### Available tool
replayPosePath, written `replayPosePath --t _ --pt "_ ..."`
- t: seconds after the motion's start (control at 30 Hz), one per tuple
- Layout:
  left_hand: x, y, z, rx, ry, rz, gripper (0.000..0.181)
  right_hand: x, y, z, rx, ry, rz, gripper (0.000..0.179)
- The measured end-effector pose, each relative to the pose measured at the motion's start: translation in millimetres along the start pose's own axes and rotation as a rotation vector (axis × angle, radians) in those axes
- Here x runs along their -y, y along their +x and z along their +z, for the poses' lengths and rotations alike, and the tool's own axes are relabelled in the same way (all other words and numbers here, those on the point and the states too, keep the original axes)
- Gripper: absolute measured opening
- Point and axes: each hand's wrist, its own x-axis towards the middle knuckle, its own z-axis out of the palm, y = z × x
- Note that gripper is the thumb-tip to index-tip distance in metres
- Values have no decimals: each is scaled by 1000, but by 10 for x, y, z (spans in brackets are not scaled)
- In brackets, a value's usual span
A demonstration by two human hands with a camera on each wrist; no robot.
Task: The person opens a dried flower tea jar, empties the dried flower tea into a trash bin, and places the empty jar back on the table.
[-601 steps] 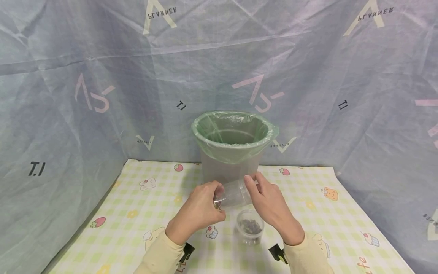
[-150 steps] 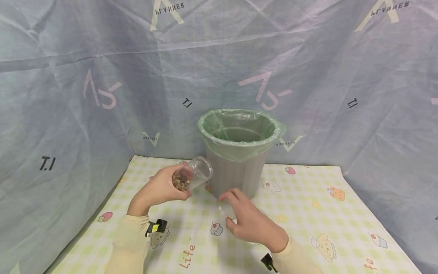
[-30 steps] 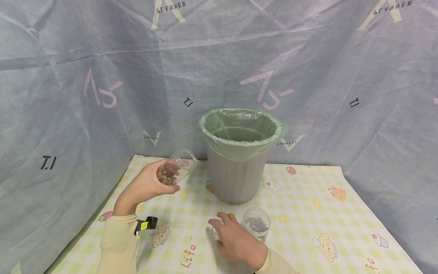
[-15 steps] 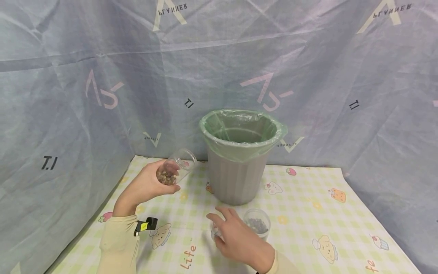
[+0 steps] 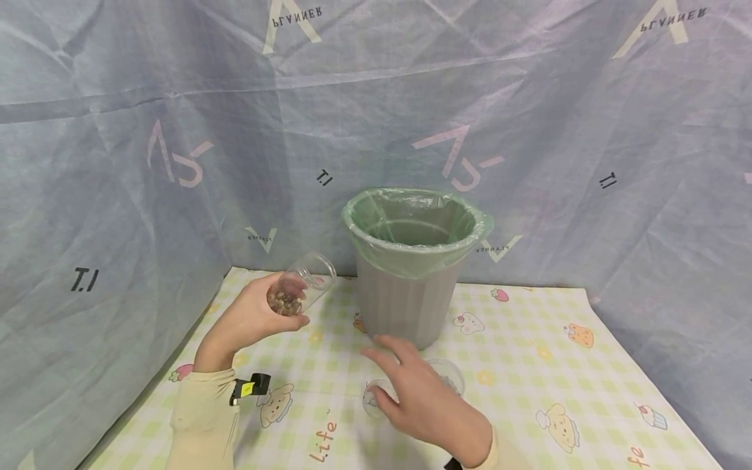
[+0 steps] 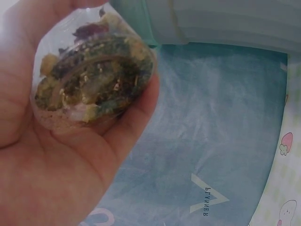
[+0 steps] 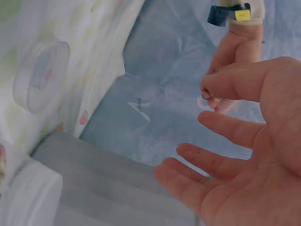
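Observation:
My left hand (image 5: 243, 321) grips a clear plastic jar (image 5: 311, 277) by its base, above the table at the left of the bin. The jar leans with its uncapped mouth up and to the right. Dried, mixed yellow, green and dark red bits (image 6: 101, 77) fill its bottom. My right hand (image 5: 420, 398) holds nothing, its fingers spread and thumb apart. Below its thumb a clear round lid (image 7: 42, 75) lies on the table. A second clear tub (image 5: 451, 371) with greyish bits stands just behind the right hand, which partly hides it.
A grey ribbed bin (image 5: 405, 300) lined with a green bag (image 5: 411, 258) stands at the back middle of the table. The table wears a green-checked cloth (image 5: 511, 405) with cartoon prints. Blue-grey fabric (image 5: 264, 130) hangs behind and at both sides.
My right hand has lifted off the lid, its fingers spreading. Five seconds ago it was at the second tub. Earlier, both hands were on the jar; the left still holds it, now farther left.

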Motion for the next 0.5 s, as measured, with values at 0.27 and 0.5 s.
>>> replayPosePath --t 0.27,0.5 --pt "-19 -4 -13 -25 3 -9 55 -40 6 -170 -97 -6 -18 54" --pt "-47 2 -7 -57 6 -18 54 -118 5 -331 -190 2 -61 55"
